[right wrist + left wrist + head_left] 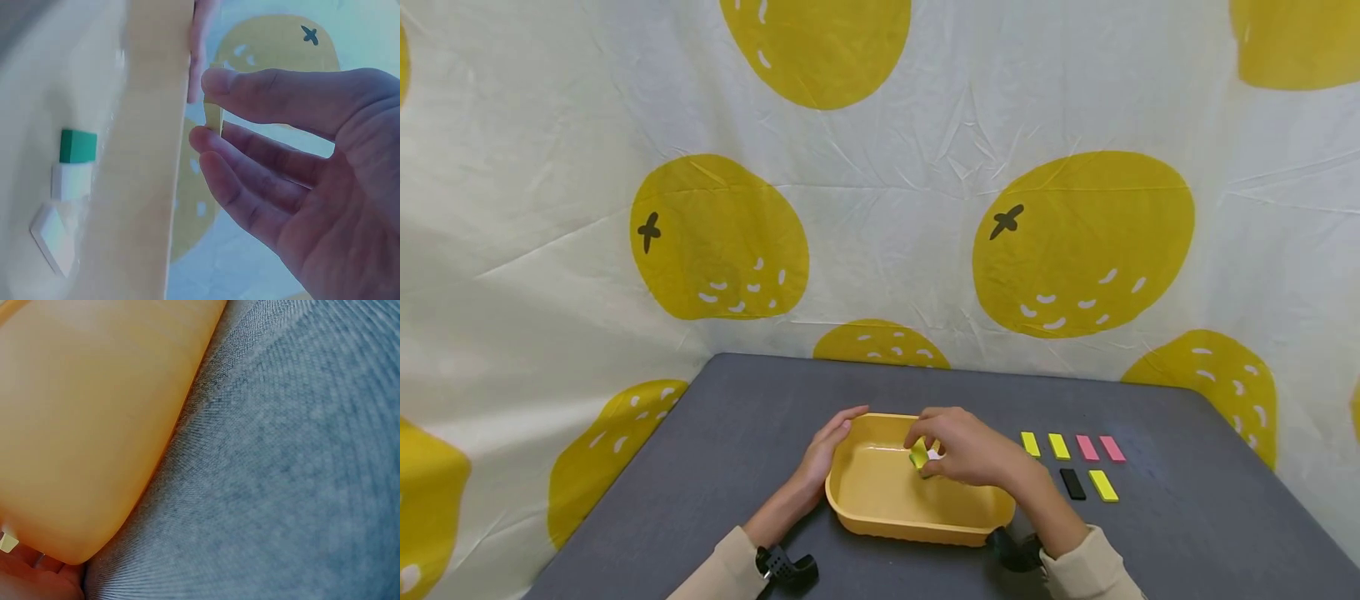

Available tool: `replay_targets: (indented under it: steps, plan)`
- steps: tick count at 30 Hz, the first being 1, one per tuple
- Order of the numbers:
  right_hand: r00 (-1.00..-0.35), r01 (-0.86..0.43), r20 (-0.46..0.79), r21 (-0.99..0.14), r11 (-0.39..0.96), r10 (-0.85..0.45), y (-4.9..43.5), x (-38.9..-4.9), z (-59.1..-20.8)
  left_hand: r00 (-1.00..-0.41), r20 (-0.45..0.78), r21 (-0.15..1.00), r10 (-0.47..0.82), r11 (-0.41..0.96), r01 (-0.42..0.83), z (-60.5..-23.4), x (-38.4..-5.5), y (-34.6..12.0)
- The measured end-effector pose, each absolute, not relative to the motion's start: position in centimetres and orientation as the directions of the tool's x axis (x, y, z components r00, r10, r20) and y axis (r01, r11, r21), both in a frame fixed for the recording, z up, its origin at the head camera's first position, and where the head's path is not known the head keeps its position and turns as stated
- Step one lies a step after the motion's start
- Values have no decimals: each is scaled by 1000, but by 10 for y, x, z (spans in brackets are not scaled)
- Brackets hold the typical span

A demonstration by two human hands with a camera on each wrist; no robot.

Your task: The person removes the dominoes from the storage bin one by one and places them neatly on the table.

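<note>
My right hand [966,446] is over the yellow-orange tray [917,529], pinching a small yellow tile [214,117] between thumb and fingertips. Below it in the tray are a green block [78,146], a white block [74,181] and another white piece [55,240], best seen in the right wrist view; in the head view the right fingers partly hide them. My left hand [820,458] rests against the tray's left side, its fingers stretched along the outer wall near the far corner. The left wrist view shows mostly the tray wall, with part of a hand [34,578] at the lower left.
Right of the tray on the dark grey table [1187,517] lie tiles in two rows: several yellow tiles [1059,447], two pink tiles [1087,448] and one black tile [1072,484]. A white curtain [887,233] with yellow fruit prints hangs behind the table.
</note>
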State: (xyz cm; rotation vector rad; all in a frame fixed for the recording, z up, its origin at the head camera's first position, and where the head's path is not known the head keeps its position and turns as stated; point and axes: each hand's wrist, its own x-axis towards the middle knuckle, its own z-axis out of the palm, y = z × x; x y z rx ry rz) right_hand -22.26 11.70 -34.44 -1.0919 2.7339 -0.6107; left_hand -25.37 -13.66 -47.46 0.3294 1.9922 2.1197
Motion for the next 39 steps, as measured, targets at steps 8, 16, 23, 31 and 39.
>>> replay_targets:
  steps: [8, 16, 23, 31, 39]
  plan:
    - [-753, -611, 46, -421, 670, -657, 140, -222, -336, -952, 18, 998, 307, -66, -2, -474, -253, -137]
    - [-777, -594, 65, -405, 695, -626, 165, -221, -332, -951, 15, 998, 308, -60, -4, -474, -254, -137]
    - [-811, -543, 48, -430, 721, -582, 188, -220, -331, -950, 14, 997, 313, -71, -9, -475, -253, -137]
    - [-818, -535, 76, -465, 705, -571, 220, -219, -334, -948, 11, 997, 319, -73, -13, -476, -252, -136]
    - [-841, -505, 77, -468, 725, -536, 248, -217, -338, -950, 20, 997, 313, -76, -4, -477, -254, -136]
